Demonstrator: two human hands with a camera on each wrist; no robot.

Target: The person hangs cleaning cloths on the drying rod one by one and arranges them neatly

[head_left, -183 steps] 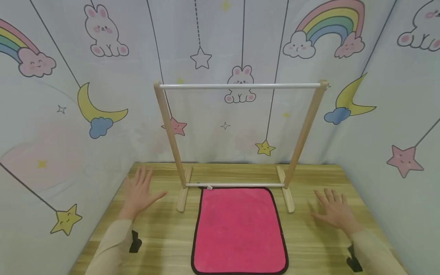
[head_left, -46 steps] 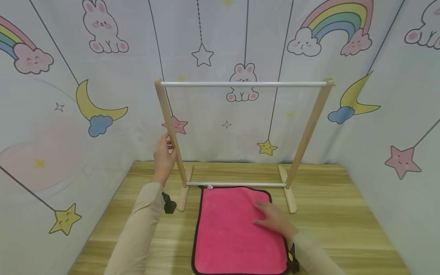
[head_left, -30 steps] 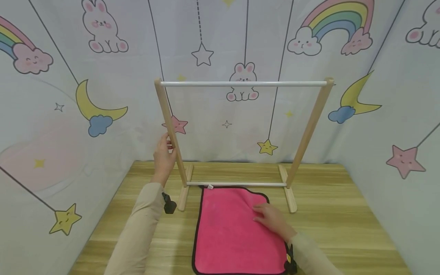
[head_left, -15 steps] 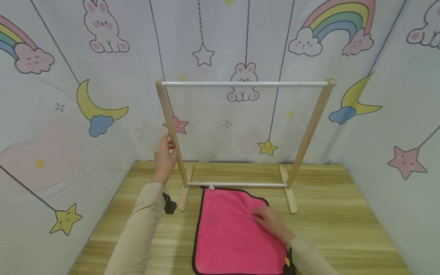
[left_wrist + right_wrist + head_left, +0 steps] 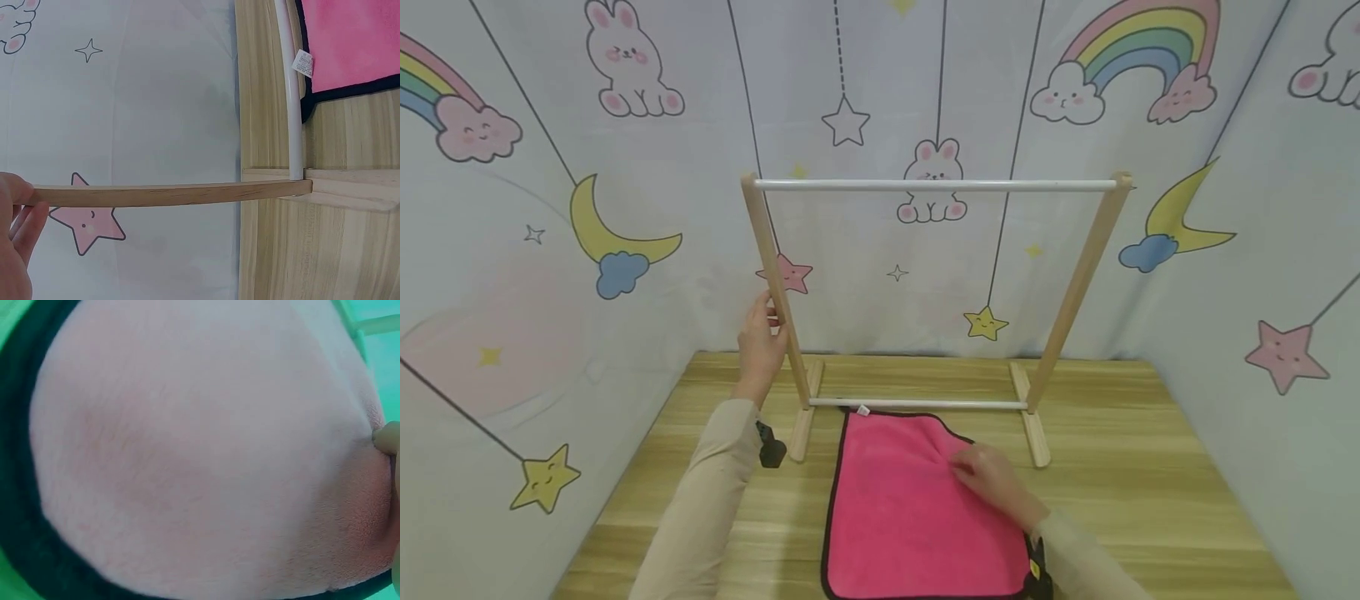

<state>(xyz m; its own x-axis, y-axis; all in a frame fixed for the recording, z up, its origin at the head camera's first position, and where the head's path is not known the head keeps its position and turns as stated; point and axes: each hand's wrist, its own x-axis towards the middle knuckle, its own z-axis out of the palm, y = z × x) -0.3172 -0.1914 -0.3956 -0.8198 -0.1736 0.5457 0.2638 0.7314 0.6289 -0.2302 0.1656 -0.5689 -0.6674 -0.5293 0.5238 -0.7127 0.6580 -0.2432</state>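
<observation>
A pink towel (image 5: 917,508) with a dark border and a small white tag lies on the table, its top edge by the lower bar of a wooden rack (image 5: 1078,283). My left hand (image 5: 762,346) grips the rack's left post from outside; in the left wrist view the thumb and fingers of the left hand (image 5: 19,219) are at the post (image 5: 150,195). On the towel's right side my right hand (image 5: 996,482) pinches the cloth, and creases run from its fingertips. The right wrist view mostly shows the towel (image 5: 187,444), with a fingertip (image 5: 387,439) pressed into a fold.
The rack has a white upper bar (image 5: 932,186), a white lower bar (image 5: 917,404) and wooden feet (image 5: 1036,437) on the wood-grain table (image 5: 1127,500). Printed curtains (image 5: 865,317) with rabbits, stars and moons stand around the back and sides.
Both hands were spread at the table's sides; the left has come to the rack's post and the right onto the towel. The towel's upper right part has since been drawn inward and creased.
</observation>
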